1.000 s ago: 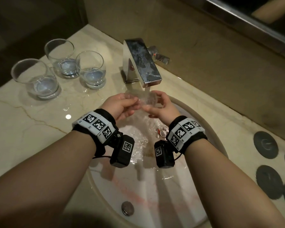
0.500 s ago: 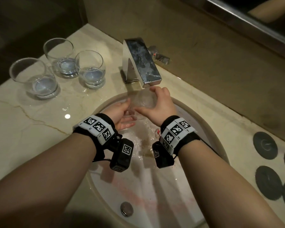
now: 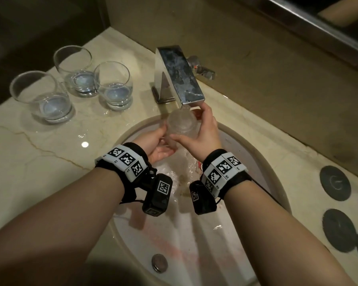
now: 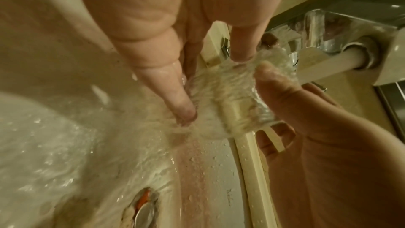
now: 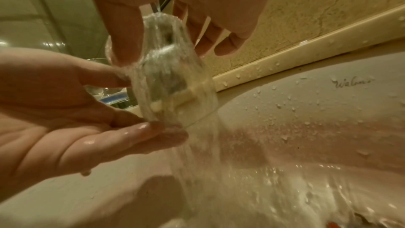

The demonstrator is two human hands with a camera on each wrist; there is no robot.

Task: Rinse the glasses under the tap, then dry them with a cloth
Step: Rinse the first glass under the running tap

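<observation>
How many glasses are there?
4. Three stand on the counter beside the tap: the near glass, the far glass and the tap-side glass. The fourth glass is held by the left hand and right hand under running water. None seems hidden.

Dim warm light on a veined cream marble counter (image 3: 29,162), tan wall (image 3: 256,58) behind, mirror frame (image 3: 318,30) above

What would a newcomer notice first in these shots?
The left hand and right hand hold a glass under the running tap, water sheeting over it into the sink. Three other glasses stand upright on the counter left of the tap.
</observation>
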